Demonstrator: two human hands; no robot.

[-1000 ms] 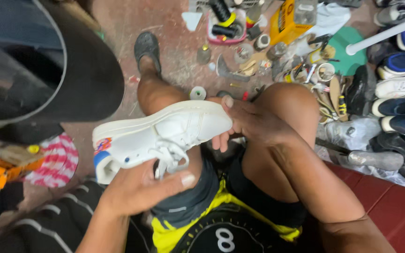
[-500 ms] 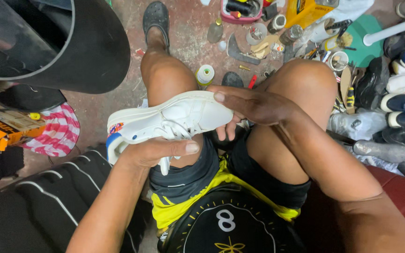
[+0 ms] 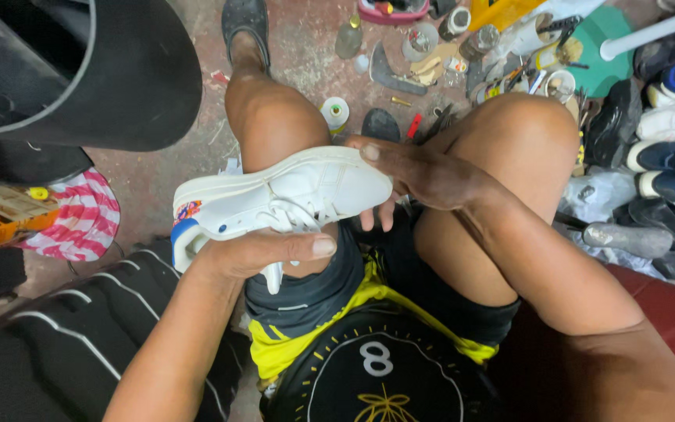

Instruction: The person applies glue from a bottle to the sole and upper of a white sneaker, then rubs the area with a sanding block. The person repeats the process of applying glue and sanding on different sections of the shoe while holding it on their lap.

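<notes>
Cluttered floor lies beyond a white shoe [image 3: 275, 199], turned on its side over the knees. Left hand [image 3: 263, 252] grips its laced middle; right hand [image 3: 419, 172] clasps its toe, steadying it.

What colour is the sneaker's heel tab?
Blue, on the white sneaker; head view shows it best.

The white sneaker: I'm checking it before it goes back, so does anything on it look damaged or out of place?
No tear or loose sole shows on the white sneaker. It lies on its side across the lap, left hand at the laces, right hand at the toe. The laces bunch loosely and one white end hangs down. The far side is hidden.
</notes>
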